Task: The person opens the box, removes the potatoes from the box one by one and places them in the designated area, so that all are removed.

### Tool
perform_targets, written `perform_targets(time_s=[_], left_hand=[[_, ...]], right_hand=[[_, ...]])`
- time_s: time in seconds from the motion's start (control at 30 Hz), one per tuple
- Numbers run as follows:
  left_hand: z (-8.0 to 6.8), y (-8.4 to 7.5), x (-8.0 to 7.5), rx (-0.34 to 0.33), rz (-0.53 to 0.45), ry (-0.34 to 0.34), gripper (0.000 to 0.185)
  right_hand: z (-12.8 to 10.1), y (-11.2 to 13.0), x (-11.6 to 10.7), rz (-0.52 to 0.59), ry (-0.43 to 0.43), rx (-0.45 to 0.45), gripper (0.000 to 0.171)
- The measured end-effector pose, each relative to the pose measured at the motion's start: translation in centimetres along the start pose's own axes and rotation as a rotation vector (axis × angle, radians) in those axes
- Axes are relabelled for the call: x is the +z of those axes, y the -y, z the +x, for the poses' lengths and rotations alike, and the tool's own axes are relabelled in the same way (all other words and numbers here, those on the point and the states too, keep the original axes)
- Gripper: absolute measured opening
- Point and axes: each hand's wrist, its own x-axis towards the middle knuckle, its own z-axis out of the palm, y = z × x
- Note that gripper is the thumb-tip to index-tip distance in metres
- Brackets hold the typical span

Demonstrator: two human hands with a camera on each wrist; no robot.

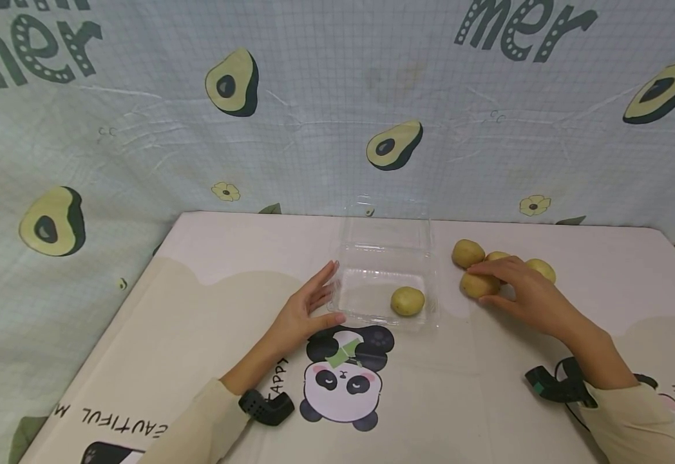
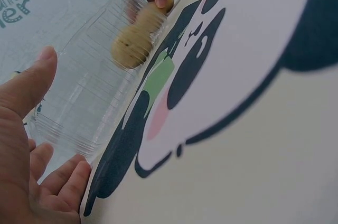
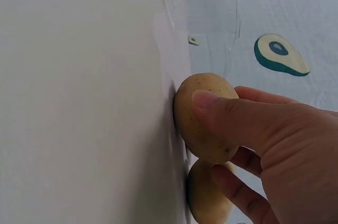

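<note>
Potatoes [image 1: 407,301] yellow-tan, speckled – box [image 1: 385,270] clear – tablecloth [image 1: 488,399] cream, black-white panda print – backdrop [image 1: 326,96] pale grid, green avocados.

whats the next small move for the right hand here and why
Probably lift the potato it grips and carry it left into the clear container. The right hand has thumb and fingers curled round it on the table, the left hand rests against the open container's edge, and one potato in the container already lies there.

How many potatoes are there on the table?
5. One potato in the box lies inside the clear plastic box. Four sit in a bunch to its right: the far-left potato, the gripped potato under the right hand, and two behind. Others may be hidden.
</note>
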Motion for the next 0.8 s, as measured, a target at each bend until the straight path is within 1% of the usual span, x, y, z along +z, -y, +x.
perform_targets(time_s=[0.43,0.6,0.8], left_hand=[[0.0,-0.1,0.0,-0.007,0.003,-0.002,0.090],[0.0,0.0,0.0,-0.012,0.004,-0.001,0.091],[0.0,0.0,0.0,-0.013,0.010,-0.002,0.090]], right_hand=[[0.1,0.0,-0.6,0.031,-0.042,0.024,0.056],[0.3,0.2,-0.8,0.022,-0.067,0.011,0.057],[0.9,0.6,-1.0,0.047,-0.104,-0.027,0.057]])
